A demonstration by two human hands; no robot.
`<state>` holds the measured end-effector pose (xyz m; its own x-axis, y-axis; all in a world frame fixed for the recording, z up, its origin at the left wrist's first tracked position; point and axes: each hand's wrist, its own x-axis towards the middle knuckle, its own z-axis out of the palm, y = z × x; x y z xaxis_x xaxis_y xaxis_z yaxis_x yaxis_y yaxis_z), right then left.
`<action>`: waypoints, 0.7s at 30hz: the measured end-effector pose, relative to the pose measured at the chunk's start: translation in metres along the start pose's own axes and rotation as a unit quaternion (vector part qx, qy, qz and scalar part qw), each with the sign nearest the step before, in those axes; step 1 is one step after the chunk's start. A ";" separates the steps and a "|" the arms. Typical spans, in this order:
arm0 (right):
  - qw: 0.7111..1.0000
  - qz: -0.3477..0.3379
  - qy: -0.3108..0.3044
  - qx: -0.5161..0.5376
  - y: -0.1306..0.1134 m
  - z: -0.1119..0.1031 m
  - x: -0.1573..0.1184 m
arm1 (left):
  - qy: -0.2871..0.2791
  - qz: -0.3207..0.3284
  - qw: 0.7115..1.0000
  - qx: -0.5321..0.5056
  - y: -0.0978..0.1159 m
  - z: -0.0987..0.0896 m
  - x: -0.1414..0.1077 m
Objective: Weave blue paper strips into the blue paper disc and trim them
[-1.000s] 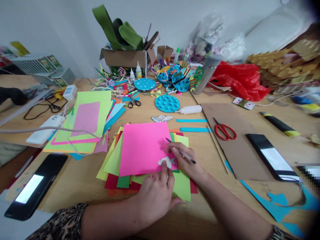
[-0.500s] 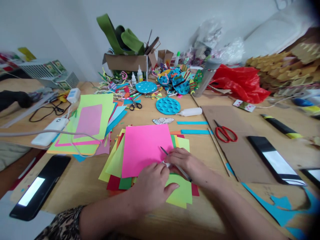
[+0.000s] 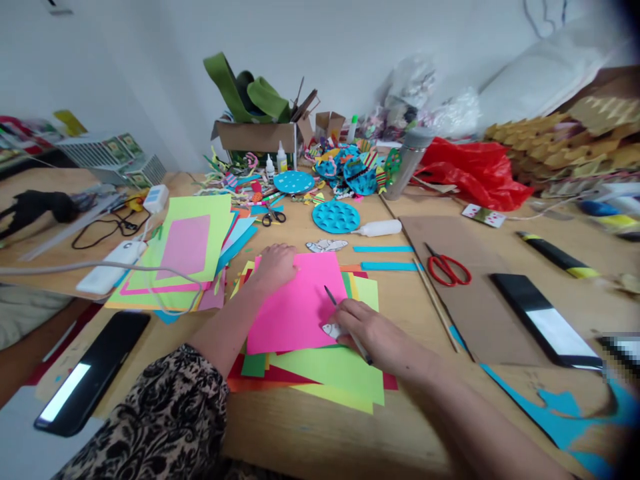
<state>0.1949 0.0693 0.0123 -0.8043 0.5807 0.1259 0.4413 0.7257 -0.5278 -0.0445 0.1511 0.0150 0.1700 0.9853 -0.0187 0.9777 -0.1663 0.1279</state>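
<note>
In the head view, my right hand [image 3: 367,327] is closed around a dark pen [image 3: 363,348], its upper end pointing up and left. Beneath that hand lies a small white fish cutout [image 3: 328,329] with drawn lines, partly covered by my fingers. The cutout rests near the lower right of a bright pink paper sheet [image 3: 295,313]. My left hand [image 3: 276,267] lies over the upper left of this sheet, thumb apart from the fingers. Under the pink sheet is a stack of coloured papers [image 3: 345,373], yellow-green, red and green. More fish cutouts [image 3: 327,246] lie just beyond it.
Blue strips [image 3: 383,250], a white glue bottle [image 3: 381,228] and a blue scalloped disc [image 3: 336,217] lie farther back. Red-handled scissors [image 3: 449,270] and a phone [image 3: 545,320] rest on brown cardboard [image 3: 480,307] at right. Another phone [image 3: 93,373] lies left, near papers [image 3: 190,207].
My left hand has left the fish cutout and moved up and left across the pink sheet. My right hand stays on the cutout with the pen. The lower papers appear slightly shifted.
</note>
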 end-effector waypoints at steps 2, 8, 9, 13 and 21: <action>1.000 0.004 0.007 0.024 0.001 0.003 0.000 | 0.009 -0.007 1.000 -0.007 0.000 0.002 0.004; 0.963 0.064 0.132 0.225 0.006 -0.003 -0.001 | 0.040 -0.015 0.998 -0.047 0.000 -0.011 0.002; 0.945 0.093 0.170 0.263 0.008 -0.007 -0.002 | 0.043 -0.018 0.997 -0.058 -0.002 -0.015 0.001; 0.806 0.172 0.397 0.405 0.022 -0.022 -0.005 | 0.041 -0.043 0.990 -0.128 -0.011 -0.033 -0.008; 0.693 0.180 0.519 0.468 0.045 -0.029 -0.004 | -0.052 -0.158 0.913 -0.373 -0.020 -0.028 -0.063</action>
<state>0.2293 0.1107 0.0124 0.2232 0.9668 0.1241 -0.3027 0.1898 -0.9340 -0.0778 0.0937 0.0415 -0.0571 0.9635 -0.2615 0.6310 0.2378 0.7385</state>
